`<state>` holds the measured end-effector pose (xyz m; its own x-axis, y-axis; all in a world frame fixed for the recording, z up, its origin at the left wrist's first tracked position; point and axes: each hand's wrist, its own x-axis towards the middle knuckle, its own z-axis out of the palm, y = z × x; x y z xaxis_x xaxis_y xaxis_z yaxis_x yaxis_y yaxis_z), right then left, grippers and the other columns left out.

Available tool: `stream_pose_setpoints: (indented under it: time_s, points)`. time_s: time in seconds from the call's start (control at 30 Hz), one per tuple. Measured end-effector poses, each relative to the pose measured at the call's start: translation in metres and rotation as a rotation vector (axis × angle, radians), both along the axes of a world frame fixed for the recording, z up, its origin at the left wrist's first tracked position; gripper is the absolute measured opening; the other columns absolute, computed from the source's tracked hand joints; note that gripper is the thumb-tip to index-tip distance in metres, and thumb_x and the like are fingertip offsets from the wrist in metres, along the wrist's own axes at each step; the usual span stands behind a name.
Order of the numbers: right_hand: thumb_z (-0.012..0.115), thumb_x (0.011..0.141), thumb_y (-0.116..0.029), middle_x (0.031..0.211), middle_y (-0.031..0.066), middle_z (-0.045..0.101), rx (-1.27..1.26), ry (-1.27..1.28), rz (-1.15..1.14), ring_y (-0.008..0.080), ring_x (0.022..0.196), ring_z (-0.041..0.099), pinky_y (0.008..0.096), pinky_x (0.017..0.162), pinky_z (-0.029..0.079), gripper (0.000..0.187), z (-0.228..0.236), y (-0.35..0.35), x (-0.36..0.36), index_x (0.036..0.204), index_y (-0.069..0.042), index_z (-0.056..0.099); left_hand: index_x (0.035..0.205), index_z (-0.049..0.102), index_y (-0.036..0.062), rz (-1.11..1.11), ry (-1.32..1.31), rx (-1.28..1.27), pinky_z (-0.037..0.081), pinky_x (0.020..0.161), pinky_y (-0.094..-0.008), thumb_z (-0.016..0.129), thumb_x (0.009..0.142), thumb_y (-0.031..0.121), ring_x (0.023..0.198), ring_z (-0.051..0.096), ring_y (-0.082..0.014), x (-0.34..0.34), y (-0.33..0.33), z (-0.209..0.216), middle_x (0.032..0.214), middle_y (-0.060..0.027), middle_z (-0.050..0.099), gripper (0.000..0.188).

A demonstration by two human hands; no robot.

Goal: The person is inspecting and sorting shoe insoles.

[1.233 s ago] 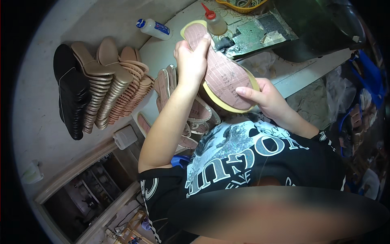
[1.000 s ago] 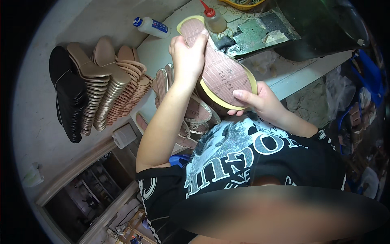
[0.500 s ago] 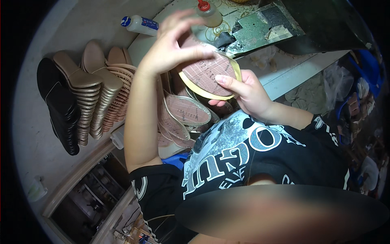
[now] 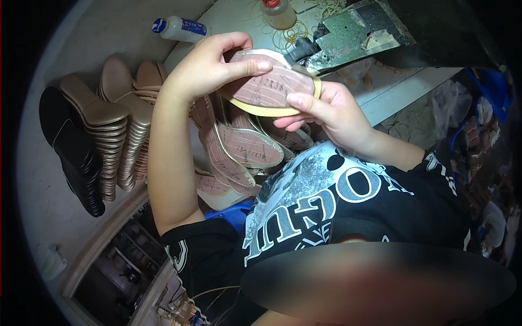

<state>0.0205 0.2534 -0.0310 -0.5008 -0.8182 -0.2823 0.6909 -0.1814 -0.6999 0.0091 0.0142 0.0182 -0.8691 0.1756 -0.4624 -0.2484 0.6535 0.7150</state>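
Note:
Between my two hands is a shoe insole (image 4: 261, 89), its pinkish-brown underside up, with a yellow strip along the near and right edge and a whitish band on its far edge. My left hand (image 4: 217, 62) is closed on its left part, thumb on the underside and fingers curled over the far side. My right hand (image 4: 326, 108) pinches the right end, thumb on top and fingertips beneath. The far edge lies close to the black head (image 4: 303, 50) of a green machine (image 4: 356, 35); whether they touch I cannot tell.
More insoles (image 4: 250, 148) lie below my hands, next to my shirt. Banded stacks of black insoles (image 4: 68, 146) and gold insoles (image 4: 100, 111) stand at the left. A white bottle (image 4: 179, 27), a red-capped bottle (image 4: 279, 15) and rubber bands (image 4: 291, 37) sit on the worktable (image 4: 228, 22).
My left hand's fingers, raised and blurred before, are now curled onto the insole's far side. The insole has turned and shifted a little to the left with both hands.

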Motion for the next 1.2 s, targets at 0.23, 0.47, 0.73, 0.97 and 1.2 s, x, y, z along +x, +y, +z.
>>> stream_pose_setpoints:
  time_s: [0.23, 0.47, 0.73, 0.97, 1.2]
  points:
    - [0.053, 0.095, -0.023, 0.094, 0.0185, 0.067, 0.008, -0.065, -0.029, 0.0211, 0.081, 0.069, 0.0259, 0.072, 0.057, 0.035, -0.002, 0.0, -0.005, 0.102, 0.01, 0.06, 0.079, 0.055, 0.0053, 0.171, -0.035, 0.031, 0.036, 0.055, -0.0204, 0.072, 0.081, 0.035, 0.065, 0.045, -0.0043, 0.024, 0.007, 0.0, 0.068, 0.0044, 0.05, 0.034]
    - [0.055, 0.094, -0.028, 0.09, 0.0171, 0.068, -0.001, -0.031, -0.031, 0.0191, 0.078, 0.069, 0.0254, 0.069, 0.057, 0.037, -0.009, -0.003, -0.008, 0.099, 0.009, 0.061, 0.077, 0.056, 0.0049, 0.287, -0.017, 0.001, 0.036, 0.058, -0.0195, 0.07, 0.084, 0.03, 0.064, 0.046, -0.0038, 0.042, 0.009, -0.002, 0.068, 0.0043, 0.053, 0.03]
    - [0.054, 0.094, -0.026, 0.087, 0.0162, 0.068, -0.001, -0.002, -0.061, 0.0175, 0.073, 0.069, 0.0241, 0.063, 0.058, 0.035, -0.009, -0.005, -0.011, 0.099, 0.007, 0.06, 0.077, 0.057, 0.0055, 0.37, -0.024, -0.022, 0.035, 0.056, -0.0193, 0.069, 0.085, 0.031, 0.063, 0.045, -0.0028, 0.054, 0.016, 0.001, 0.068, 0.0051, 0.053, 0.029]
    - [0.056, 0.093, -0.028, 0.089, 0.0155, 0.067, 0.042, -0.005, -0.068, 0.0189, 0.072, 0.069, 0.0247, 0.061, 0.058, 0.035, -0.007, -0.008, -0.013, 0.101, 0.006, 0.06, 0.075, 0.057, 0.0036, 0.395, -0.006, 0.084, 0.037, 0.05, -0.0218, 0.072, 0.08, 0.04, 0.057, 0.046, -0.0057, 0.061, 0.013, -0.007, 0.065, 0.0016, 0.054, 0.039]
    - [0.061, 0.089, -0.029, 0.092, 0.0121, 0.068, 0.081, 0.022, -0.036, 0.0169, 0.075, 0.068, 0.0292, 0.067, 0.057, 0.035, -0.014, -0.005, -0.02, 0.103, 0.003, 0.062, 0.084, 0.061, 0.0054, 0.441, -0.145, 0.143, 0.04, 0.046, -0.0187, 0.064, 0.087, 0.042, 0.056, 0.051, -0.0031, 0.07, 0.053, 0.003, 0.069, 0.0032, 0.058, 0.037]
